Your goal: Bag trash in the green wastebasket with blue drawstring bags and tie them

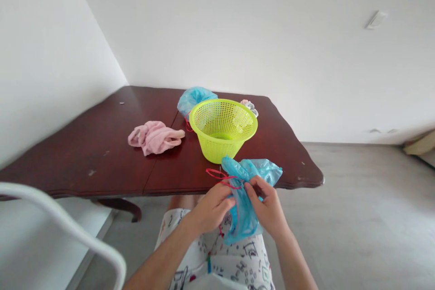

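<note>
Both my hands are at a blue plastic bag (243,224) with a red drawstring (217,173), over my lap at the table's front edge. My left hand (215,206) has its fingers curled in on the bag's left side, near the string. On the right, my right hand (267,201) pinches the gathered plastic close to the string. The bag's upper end rests by the table edge, just in front of a yellow-green perforated basket (217,145). No contents show inside the basket.
The dark red wooden table (112,163) carries a crumpled pink cloth (156,138) at left. Another blue bag (193,99) lies behind the basket, with a small patterned cloth (250,107) behind its right side. A white curved tube (68,226) is at lower left.
</note>
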Available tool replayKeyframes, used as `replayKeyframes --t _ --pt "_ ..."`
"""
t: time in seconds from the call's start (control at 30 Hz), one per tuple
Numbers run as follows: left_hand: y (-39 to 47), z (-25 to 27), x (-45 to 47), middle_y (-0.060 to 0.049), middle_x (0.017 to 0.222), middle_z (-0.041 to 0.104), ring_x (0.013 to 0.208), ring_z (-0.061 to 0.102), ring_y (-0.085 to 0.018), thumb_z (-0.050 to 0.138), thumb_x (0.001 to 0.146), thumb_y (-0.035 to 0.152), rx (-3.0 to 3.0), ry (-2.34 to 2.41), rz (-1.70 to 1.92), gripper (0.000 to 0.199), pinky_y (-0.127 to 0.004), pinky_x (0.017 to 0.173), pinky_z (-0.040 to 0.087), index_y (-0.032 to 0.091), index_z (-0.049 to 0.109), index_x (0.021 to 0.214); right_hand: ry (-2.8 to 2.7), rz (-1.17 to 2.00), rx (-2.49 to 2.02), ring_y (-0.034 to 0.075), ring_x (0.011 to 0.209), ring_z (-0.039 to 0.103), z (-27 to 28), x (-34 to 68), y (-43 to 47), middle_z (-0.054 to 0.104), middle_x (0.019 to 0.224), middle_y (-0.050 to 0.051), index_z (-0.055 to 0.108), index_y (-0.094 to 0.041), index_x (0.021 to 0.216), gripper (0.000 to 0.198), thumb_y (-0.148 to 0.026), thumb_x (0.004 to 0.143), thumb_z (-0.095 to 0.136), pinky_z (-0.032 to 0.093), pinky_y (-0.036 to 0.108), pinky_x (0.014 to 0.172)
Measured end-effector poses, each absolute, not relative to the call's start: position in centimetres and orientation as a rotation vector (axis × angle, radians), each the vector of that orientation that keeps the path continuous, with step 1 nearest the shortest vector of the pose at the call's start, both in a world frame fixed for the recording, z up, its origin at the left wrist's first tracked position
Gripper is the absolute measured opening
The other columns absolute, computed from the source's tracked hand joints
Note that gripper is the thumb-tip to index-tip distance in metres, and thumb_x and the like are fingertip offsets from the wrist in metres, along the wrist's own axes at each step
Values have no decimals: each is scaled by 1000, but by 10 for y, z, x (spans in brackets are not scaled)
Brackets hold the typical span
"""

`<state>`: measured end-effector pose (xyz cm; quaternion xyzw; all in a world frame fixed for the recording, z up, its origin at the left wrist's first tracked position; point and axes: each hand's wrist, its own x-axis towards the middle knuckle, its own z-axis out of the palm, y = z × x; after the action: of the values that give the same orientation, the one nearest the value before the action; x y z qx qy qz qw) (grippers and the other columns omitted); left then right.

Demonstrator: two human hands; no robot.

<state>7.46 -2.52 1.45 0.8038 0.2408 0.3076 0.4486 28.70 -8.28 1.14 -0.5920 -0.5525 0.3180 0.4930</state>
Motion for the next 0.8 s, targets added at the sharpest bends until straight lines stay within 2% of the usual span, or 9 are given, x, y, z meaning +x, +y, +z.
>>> replayKeyframes --t 0.1,0.17,0.27,0.37,0.43,0.53,0.6,0.67,0.8 --pt "-26 4 68 -16 147 82 136 73 -35 60 119 52 1751 653 894 45 -49 128 55 20 82 141 -1315 781 -1405 18 75 54 11 288 -81 59 82 0 65 -24 87 51 -67 114 70 44 31 68" --pt "-27 -1 69 -15 147 82 131 76 -34 74 115 54 1686 745 888 49 -46 120 59 22 77 152 -1298 822 -1369 17 73 50 11 290 -82 56 80 -1 66 -23 86 53 -68 114 71 41 30 66" --pt "-27 -6 73 -10 116 86 99 79 -27 77 113 50 1622 890 855 37 -35 89 62 20 83 133 -1217 856 -1317 15 69 43 11 293 -86 49 76 -2 66 -22 83 57 -71 112 75 35 29 61" --pt "-26 -7 71 -8 101 83 87 76 -24 72 114 53 1465 913 902 36 -30 74 56 20 83 124 -957 848 -1260 13 65 40 12 296 -87 47 72 -4 69 -22 85 54 -69 107 85 32 26 57" --pt "-26 -4 62 -7 100 83 86 77 -24 69 116 55 1444 919 891 38 -29 71 54 21 82 125 -697 854 -1174 12 63 46 13 300 -86 55 73 -5 71 -24 90 50 -67 101 93 37 23 55" --pt "-26 5 39 -5 92 82 79 75 -22 67 118 56 1602 1027 810 37 -30 67 51 23 83 115 -371 825 -1039 14 72 68 14 310 -82 77 88 -2 77 -25 97 48 -63 87 105 60 24 65" --pt "-25 13 22 -5 92 82 79 75 -22 72 117 56 1735 1104 781 34 -31 69 52 24 83 113 -256 821 -1014 18 80 78 14 317 -80 86 99 0 83 -25 103 46 -61 85 106 69 28 74" --pt "-24 20 8 -5 100 82 86 76 -23 76 115 56 1840 1131 845 32 -32 75 55 25 82 118 -230 864 -1043 19 80 81 14 321 -79 89 101 2 86 -25 108 45 -62 88 103 70 29 72" --pt "-22 33 4 -13 147 76 133 74 -31 79 114 56 1960 943 1051 47 -42 111 61 28 72 151 -376 1020 -1125 25 83 84 18 312 -80 90 99 5 89 -25 115 54 -66 84 105 71 34 70"
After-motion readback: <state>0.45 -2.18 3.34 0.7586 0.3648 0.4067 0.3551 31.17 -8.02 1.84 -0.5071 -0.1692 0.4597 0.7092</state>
